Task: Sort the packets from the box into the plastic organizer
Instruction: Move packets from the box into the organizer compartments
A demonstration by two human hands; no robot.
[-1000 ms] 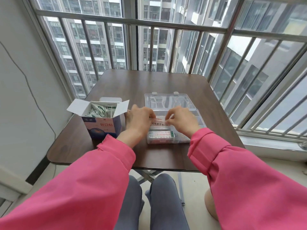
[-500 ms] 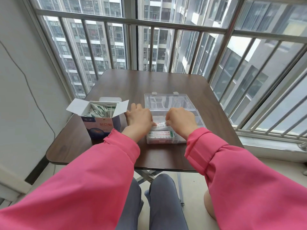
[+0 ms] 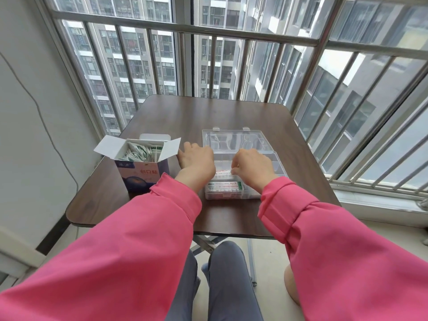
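Two hands work over a clear plastic organizer [image 3: 273, 163] lying on a dark wooden table [image 3: 208, 117], its lid [image 3: 234, 140] folded flat open toward 12 o'clock. The left hand [image 3: 196, 163] rests at the organizer's 9 o'clock edge, back upward, fingers extended toward the lid; whether its thumb pinches anything underneath cannot be told. The right hand [image 3: 251, 166] sits over the middle of the tray with fingers curled, fingertips pinching the right end of a white packet with red print [image 3: 222, 173] that lies in a near compartment. Just toward 6 o'clock of that packet, another packet with green and red print [image 3: 223, 186] lies flat in the nearest compartment.

An open cardboard box [image 3: 141, 172], flaps spread, stands upright at 9 o'clock of the left hand, near but apart from it; it is filled with upright white-and-green packets [image 3: 139, 154]. Pink sleeves [image 3: 139, 239] cover both forearms. A metal window railing [image 3: 231, 35] runs beyond the table at 12 o'clock.
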